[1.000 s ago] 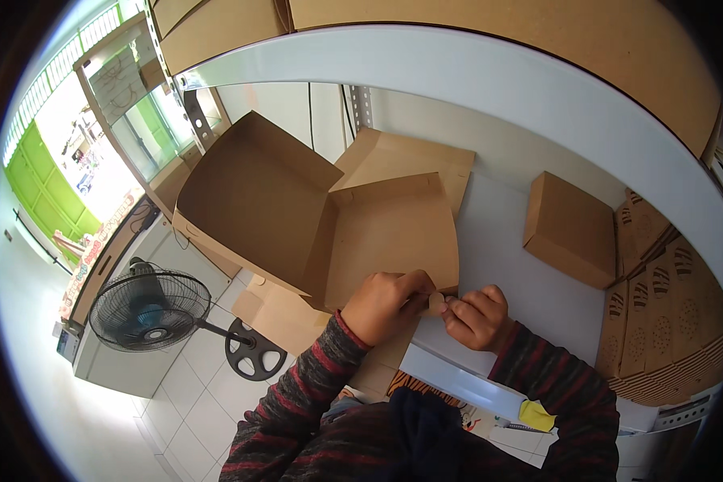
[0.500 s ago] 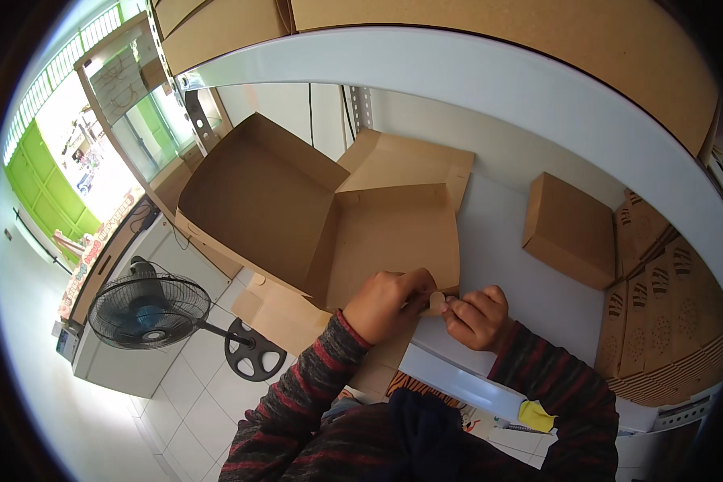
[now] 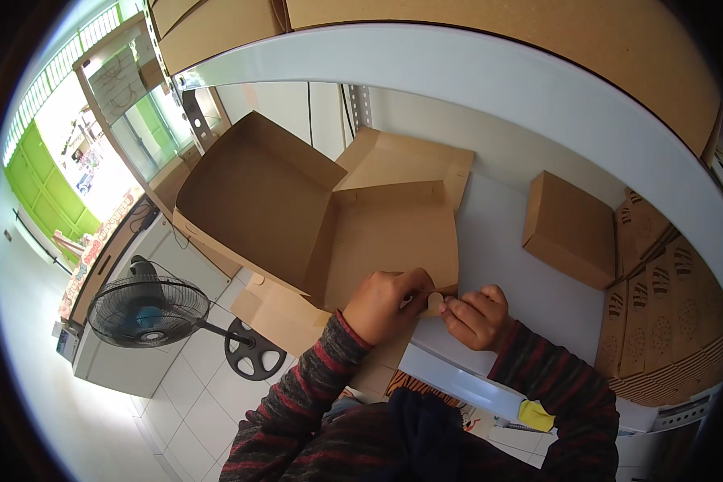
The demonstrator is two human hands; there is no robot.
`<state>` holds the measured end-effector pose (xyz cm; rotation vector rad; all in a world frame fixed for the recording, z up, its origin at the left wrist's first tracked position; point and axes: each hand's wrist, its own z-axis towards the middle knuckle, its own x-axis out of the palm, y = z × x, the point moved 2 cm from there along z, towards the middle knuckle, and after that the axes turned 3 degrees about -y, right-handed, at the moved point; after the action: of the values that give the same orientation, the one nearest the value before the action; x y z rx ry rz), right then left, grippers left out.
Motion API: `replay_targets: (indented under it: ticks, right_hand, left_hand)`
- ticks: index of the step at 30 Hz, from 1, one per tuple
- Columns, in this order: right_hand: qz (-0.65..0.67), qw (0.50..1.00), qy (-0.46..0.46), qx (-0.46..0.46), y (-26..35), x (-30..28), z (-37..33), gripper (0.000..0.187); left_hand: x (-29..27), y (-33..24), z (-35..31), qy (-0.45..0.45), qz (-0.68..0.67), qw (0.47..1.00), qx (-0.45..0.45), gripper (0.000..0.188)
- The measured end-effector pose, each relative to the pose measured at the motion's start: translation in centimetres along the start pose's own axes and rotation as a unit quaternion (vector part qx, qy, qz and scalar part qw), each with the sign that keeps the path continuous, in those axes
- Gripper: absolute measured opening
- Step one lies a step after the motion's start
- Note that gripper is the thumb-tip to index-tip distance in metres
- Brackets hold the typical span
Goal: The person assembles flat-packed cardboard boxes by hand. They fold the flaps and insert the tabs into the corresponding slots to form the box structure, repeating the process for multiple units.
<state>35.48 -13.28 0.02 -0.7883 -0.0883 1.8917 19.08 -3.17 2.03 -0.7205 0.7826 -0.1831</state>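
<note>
An unfolded brown cardboard box (image 3: pixel 390 229) stands on the white shelf, with its deep lid (image 3: pixel 253 201) tipped open to the left. At the box's near right corner, a small rounded cardboard tab (image 3: pixel 435 302) sticks up between my two hands. My left hand (image 3: pixel 384 305) is closed on the box's near edge by that corner, its fingertips partly hidden behind the knuckles. Just right of the tab, my right hand (image 3: pixel 478 318) pinches the same corner flap with thumb and curled fingers. Beneath the box lie flat cardboard sheets (image 3: pixel 410 157).
A closed brown box (image 3: pixel 572 229) sits at the right of the white shelf (image 3: pixel 498 233), beside a stack of printed cardboard boxes (image 3: pixel 667 321). A white beam (image 3: pixel 458 56) crosses overhead under more boxes. To the left stands a black fan (image 3: pixel 149 309); a yellow cloth (image 3: pixel 536 414) hangs below.
The box has shifted very slightly left, and the rounded tab between my hands stands a little differently. Both hands keep nearly the same place and grip.
</note>
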Motion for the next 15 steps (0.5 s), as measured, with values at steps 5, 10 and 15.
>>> replay_targets:
  ticks: [5, 10, 15]
  right_hand:
    - [-0.008, 1.0, 0.002, 0.001, 0.07, 0.14, -0.26, 0.016]
    - [-0.023, 1.0, 0.001, -0.001, 0.22, 0.25, -0.34, 0.02]
    - [-0.03, 1.0, 0.0, -0.001, 0.36, 0.26, -0.2, 0.024]
  left_hand:
    - [0.17, 0.25, -0.07, -0.01, -0.009, 1.0, 0.0, 0.008]
    - [-0.01, 0.12, -0.06, 0.0, -0.013, 1.0, -0.004, 0.008]
    - [-0.46, -0.37, 0.0, 0.026, 0.007, 1.0, -0.002, 0.009]
